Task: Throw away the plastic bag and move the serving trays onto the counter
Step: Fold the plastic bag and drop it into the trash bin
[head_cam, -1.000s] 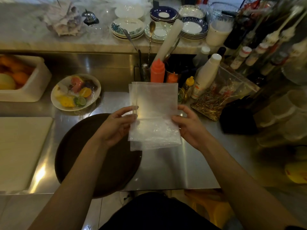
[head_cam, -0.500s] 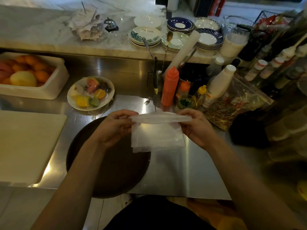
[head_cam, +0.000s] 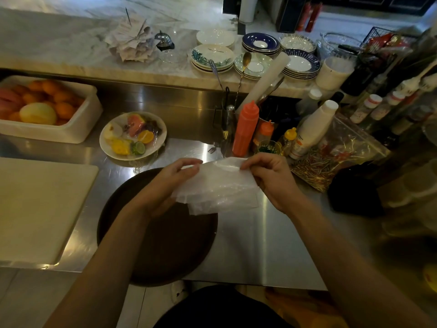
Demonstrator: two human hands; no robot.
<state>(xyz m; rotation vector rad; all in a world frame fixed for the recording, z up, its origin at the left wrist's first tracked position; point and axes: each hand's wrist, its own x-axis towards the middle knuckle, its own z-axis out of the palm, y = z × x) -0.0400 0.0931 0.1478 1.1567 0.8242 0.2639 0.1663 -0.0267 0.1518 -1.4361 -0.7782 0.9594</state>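
Both hands are busy with the plastic bag (head_cam: 217, 185): the left hand (head_cam: 170, 183) pinches its upper left corner, the right hand (head_cam: 272, 178) pinches the upper right, each grip closed on the film. The bag hangs between them above the steel bench (head_cam: 255, 245), its long axis running left to right, lower edge drooping over the far rim of the dark round serving tray (head_cam: 163, 245). That tray lies directly under the left forearm, so the left hand is nearer it. I see only 1 tray for certain. No bin is in view, so the bag's way out cannot be judged. The marble counter (head_cam: 59, 43) sits beyond, already crowded at its right end with plates (head_cam: 212, 55).
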